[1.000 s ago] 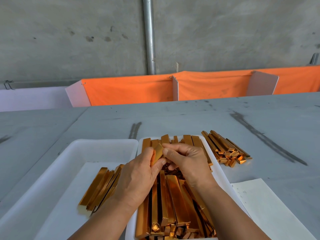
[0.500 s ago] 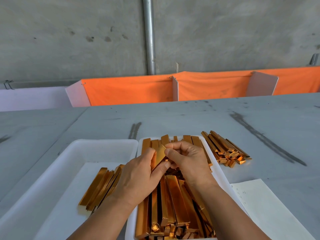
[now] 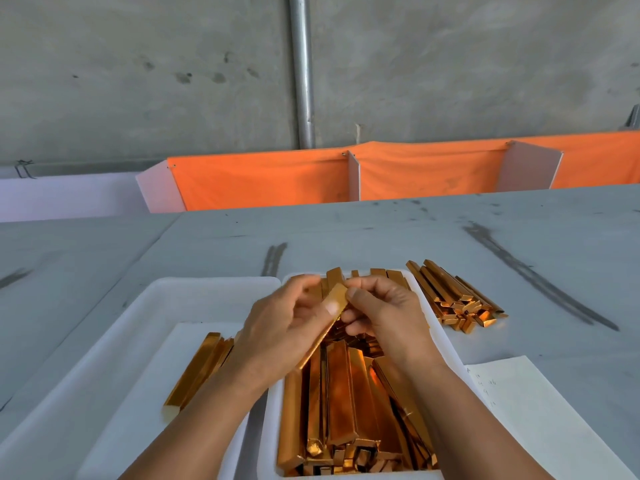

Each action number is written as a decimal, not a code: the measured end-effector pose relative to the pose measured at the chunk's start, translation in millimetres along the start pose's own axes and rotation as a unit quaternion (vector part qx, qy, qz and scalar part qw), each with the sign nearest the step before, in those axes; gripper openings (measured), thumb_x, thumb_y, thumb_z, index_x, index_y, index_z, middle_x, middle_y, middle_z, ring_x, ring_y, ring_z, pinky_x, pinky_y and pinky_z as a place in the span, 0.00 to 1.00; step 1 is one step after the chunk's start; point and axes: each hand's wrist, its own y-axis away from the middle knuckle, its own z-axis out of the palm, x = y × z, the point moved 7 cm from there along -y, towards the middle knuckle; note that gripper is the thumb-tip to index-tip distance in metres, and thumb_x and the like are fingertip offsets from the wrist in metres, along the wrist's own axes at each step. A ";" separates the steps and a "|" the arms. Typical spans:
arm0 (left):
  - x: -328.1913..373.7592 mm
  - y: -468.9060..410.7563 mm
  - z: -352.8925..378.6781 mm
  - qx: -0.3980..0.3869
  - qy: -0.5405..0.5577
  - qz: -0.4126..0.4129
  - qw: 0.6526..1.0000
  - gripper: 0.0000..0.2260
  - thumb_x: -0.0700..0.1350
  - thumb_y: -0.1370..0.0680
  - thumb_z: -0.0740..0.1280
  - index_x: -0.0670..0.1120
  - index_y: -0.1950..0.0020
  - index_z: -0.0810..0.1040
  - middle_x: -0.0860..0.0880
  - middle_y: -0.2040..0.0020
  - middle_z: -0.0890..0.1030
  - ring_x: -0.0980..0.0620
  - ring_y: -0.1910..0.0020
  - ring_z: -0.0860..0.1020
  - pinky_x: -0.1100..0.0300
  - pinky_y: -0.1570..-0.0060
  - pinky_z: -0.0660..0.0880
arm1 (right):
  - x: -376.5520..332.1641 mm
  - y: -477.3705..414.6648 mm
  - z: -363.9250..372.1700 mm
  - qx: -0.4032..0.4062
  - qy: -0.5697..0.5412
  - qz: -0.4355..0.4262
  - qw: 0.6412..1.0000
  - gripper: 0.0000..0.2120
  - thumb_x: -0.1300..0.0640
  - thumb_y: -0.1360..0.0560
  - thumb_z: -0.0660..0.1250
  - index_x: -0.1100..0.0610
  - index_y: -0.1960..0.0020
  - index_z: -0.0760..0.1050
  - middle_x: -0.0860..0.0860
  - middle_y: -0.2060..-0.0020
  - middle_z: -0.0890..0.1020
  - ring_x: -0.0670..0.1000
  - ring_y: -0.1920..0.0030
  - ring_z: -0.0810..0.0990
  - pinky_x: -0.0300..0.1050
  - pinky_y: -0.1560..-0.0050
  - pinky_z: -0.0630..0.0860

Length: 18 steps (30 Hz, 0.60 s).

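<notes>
Left hand and right hand hold one gold sleeve above the stocked tray, fingers pinching it; uneven pressure could crease its foil or let it slip.

Left hand fingertips blurred; it hides the lower part of the strip. Left tray and right tray cut off at bottom edge. Writing on paper too small to read.
</notes>
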 end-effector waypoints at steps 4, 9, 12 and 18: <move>-7.3 -3.5 -39.3 0.124 0.074 -0.047 0.988 0.14 0.64 0.24 0.62 0.58 0.44 0.77 0.59 0.50 0.81 0.63 0.50 0.78 0.66 0.54 0.71 | 4.4 4.0 7.8 -0.066 0.033 0.032 0.997 0.07 0.60 0.22 0.69 0.52 0.55 0.84 0.56 0.69 0.82 0.50 0.74 0.73 0.39 0.74 0.72; -41.7 -8.2 -74.4 0.174 -0.029 -0.139 0.974 0.07 0.54 0.21 0.61 0.55 0.51 0.77 0.56 0.53 0.80 0.56 0.54 0.76 0.58 0.58 0.72 | 11.3 15.1 26.8 -0.168 0.163 0.038 0.971 0.06 0.55 0.23 0.71 0.46 0.55 0.85 0.45 0.67 0.83 0.43 0.74 0.74 0.33 0.73 0.70; -74.1 -9.0 -85.4 0.121 -0.179 -0.204 0.955 0.10 0.51 0.19 0.60 0.53 0.41 0.76 0.52 0.46 0.78 0.56 0.54 0.74 0.62 0.58 0.69 | 13.4 15.1 29.7 -0.173 0.225 0.019 0.959 0.05 0.51 0.24 0.71 0.43 0.54 0.85 0.43 0.61 0.86 0.42 0.71 0.76 0.35 0.66 0.75; -143.8 19.7 -72.8 -0.030 -0.330 -0.386 0.861 0.26 0.58 0.21 0.60 0.50 0.26 0.62 0.43 0.31 0.67 0.42 0.35 0.70 0.51 0.41 0.71 | 8.7 13.9 26.4 -0.135 0.236 -0.018 0.962 0.05 0.48 0.23 0.70 0.39 0.55 0.83 0.45 0.63 0.84 0.42 0.71 0.77 0.34 0.67 0.76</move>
